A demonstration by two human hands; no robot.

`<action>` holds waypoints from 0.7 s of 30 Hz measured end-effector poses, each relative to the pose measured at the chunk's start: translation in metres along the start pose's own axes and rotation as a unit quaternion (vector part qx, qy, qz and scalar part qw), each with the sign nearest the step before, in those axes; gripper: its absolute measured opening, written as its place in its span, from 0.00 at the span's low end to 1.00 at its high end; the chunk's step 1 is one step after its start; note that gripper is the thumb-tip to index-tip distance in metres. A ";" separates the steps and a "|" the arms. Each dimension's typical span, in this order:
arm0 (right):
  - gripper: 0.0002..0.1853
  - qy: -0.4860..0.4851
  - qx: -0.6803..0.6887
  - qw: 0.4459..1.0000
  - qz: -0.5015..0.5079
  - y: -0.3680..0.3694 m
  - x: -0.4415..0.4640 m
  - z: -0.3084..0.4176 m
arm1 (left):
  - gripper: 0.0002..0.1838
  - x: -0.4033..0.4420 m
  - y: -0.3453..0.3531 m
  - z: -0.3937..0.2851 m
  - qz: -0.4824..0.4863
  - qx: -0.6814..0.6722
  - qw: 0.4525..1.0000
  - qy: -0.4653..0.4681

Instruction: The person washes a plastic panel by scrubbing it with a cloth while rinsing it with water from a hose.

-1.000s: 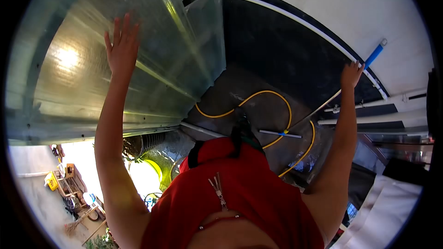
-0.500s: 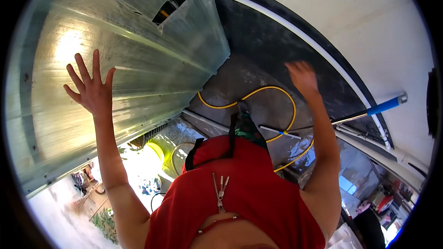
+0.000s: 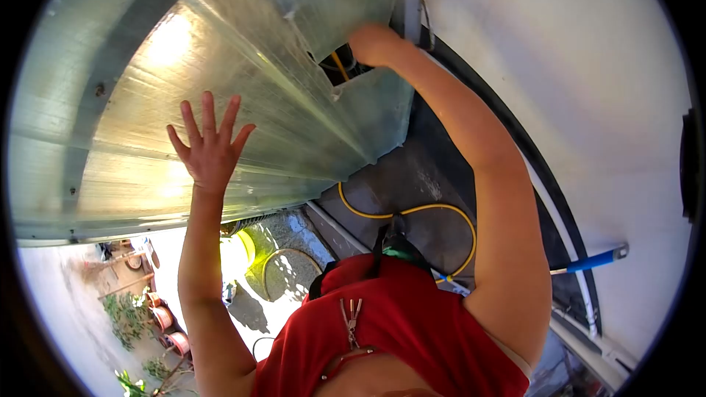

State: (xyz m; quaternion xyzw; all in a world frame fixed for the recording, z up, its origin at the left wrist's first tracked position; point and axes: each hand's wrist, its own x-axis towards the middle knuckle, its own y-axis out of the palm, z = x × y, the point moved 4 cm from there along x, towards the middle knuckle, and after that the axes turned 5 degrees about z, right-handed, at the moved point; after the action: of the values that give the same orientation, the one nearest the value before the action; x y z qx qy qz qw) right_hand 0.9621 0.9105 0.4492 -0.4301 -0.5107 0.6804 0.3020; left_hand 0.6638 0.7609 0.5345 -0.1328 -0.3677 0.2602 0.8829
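Observation:
My left hand (image 3: 212, 148) lies flat against a translucent ribbed panel (image 3: 243, 88), its fingers spread and empty. Across the panel, my right hand (image 3: 373, 44) is at a cut-out hole (image 3: 344, 66) near the panel's far edge; its fingers are hidden at the hole's rim, so their grip does not show. Inside the hole a thin orange strip is visible against a dark space. Off to the right, a pole with a blue handle (image 3: 597, 259) leans by the wall, touched by neither hand.
A yellow hose (image 3: 471, 231) curls over the dark wet floor (image 3: 412, 176). White pipe (image 3: 562, 224) runs along the black and white wall at right. Past the panel, at lower left, are a bright yellow tub (image 3: 237, 254), potted plants (image 3: 176, 342) and sunlit ground.
My right hand has let go of the blue-handled pole and swung up and left to the panel's hole. My left hand has stayed spread on the panel while the view shifted.

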 end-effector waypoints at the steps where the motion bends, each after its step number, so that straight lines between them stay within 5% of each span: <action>1: 0.17 -0.002 -0.108 0.994 -0.020 0.007 0.019 0.006 | 0.38 0.000 0.002 0.000 -0.004 -0.001 1.000 0.000; 2: 0.21 -0.070 -0.082 0.994 0.028 0.015 0.035 0.014 | 0.38 -0.001 0.004 0.001 -0.008 -0.004 1.000 0.001; 5: 0.24 -0.109 -0.103 0.911 -0.383 0.024 0.081 0.010 | 0.38 -0.001 0.003 0.001 -0.019 -0.003 1.000 0.007; 8: 0.22 0.019 0.075 0.964 -0.253 -0.006 0.139 0.006 | 0.38 -0.004 0.006 -0.001 -0.014 0.003 1.000 0.010; 21: 0.22 0.060 0.013 0.985 -0.160 0.009 0.158 -0.026 | 0.39 -0.005 0.008 -0.003 -0.019 0.045 0.999 -0.013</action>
State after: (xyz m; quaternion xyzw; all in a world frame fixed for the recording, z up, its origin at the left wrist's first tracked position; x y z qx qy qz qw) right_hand 0.9153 1.0536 0.3938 -0.3788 -0.5453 0.6029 0.4424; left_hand 0.6607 0.7647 0.5262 -0.0825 -0.3692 0.2609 0.8881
